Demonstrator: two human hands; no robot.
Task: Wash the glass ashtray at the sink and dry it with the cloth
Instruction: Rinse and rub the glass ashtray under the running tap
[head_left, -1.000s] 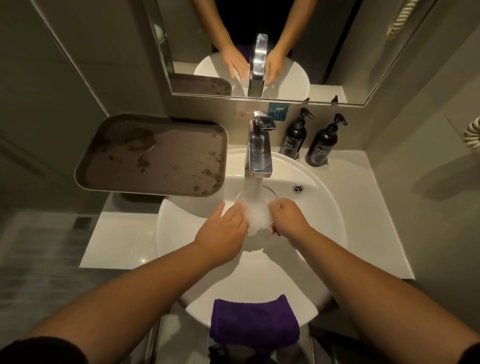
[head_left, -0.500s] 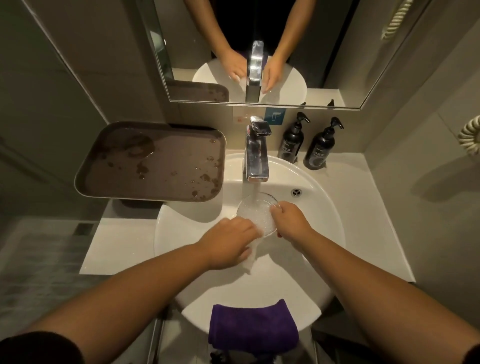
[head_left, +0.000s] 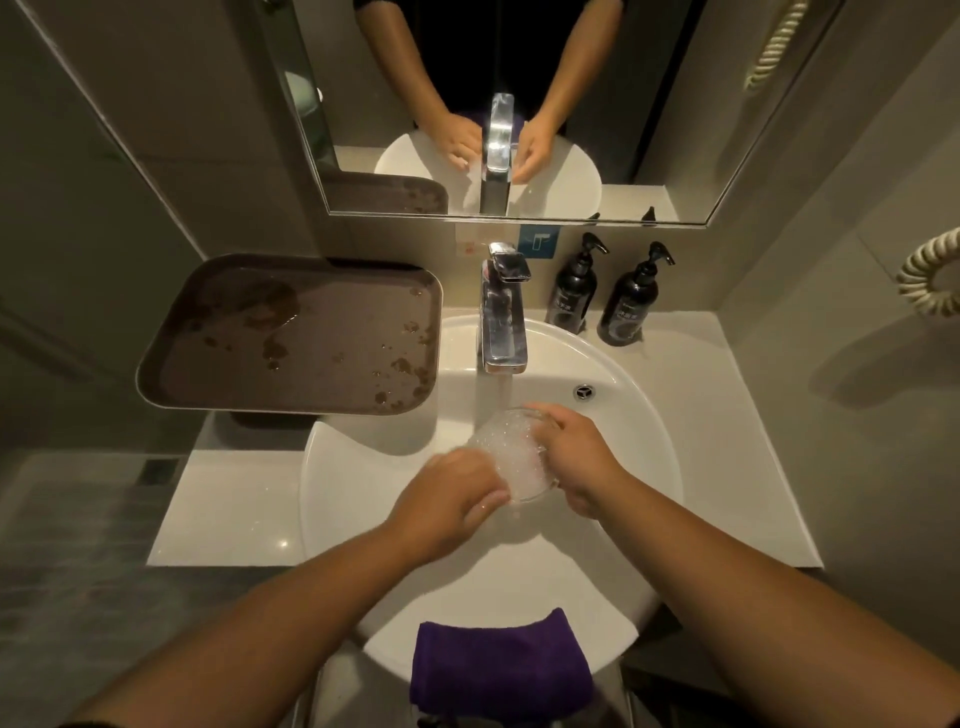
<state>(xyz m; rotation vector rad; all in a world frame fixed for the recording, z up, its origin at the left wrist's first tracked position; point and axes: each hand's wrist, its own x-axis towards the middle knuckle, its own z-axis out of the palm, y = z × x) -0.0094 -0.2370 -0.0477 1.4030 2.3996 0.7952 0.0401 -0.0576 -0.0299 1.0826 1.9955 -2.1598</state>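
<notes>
A round glass ashtray (head_left: 511, 452), foamy with water, is tilted under the stream from the chrome tap (head_left: 503, 317) over the white basin (head_left: 639, 431). My right hand (head_left: 576, 457) grips its right rim. On the left rim sits my left hand (head_left: 452, 499), fingers curled over the edge and partly hiding the glass. A folded purple cloth (head_left: 501, 662) hangs over the basin's near edge, below both hands.
A brown tray (head_left: 291, 335) with wet spots rests at the left, overlapping the basin. Two dark pump bottles (head_left: 571, 291) (head_left: 634, 301) stand at the back right of the white counter (head_left: 727, 415). A mirror (head_left: 519, 104) hangs above the tap.
My left hand has curled from flat fingers into a grip on the ashtray's left rim. The ashtray has tilted and shifted slightly toward me under the running water.
</notes>
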